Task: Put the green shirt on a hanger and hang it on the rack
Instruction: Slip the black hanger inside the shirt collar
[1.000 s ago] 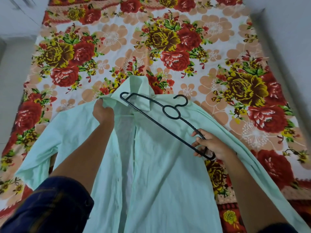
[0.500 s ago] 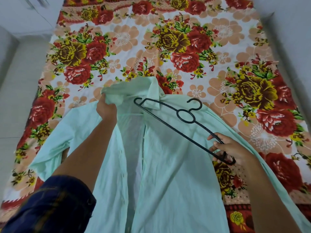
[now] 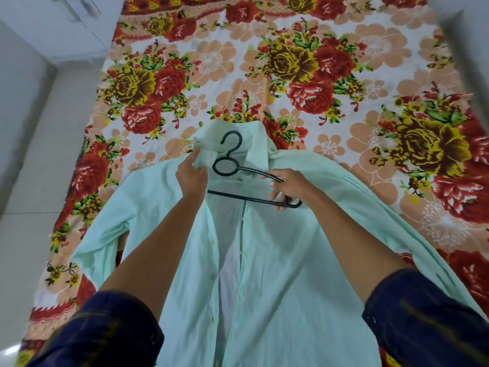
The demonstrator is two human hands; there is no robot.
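The green shirt [image 3: 277, 260] is lying open, front up, on the floral bedsheet [image 3: 291, 62], collar at its far end. Left of the shirt's collar, the left hand [image 3: 191, 176] is pinching a fold of the collar. Over the collar, the black hanger [image 3: 238, 176] is lying with its hook pointing away. Right of the collar, the right hand [image 3: 287, 188] is gripping the hanger's right arm.

Bed under a floral sheet [image 3: 304, 83] of red, yellow and peach blooms, pale tiled floor [image 3: 31, 181] left, white cabinet [image 3: 66, 19] at the top-left corner
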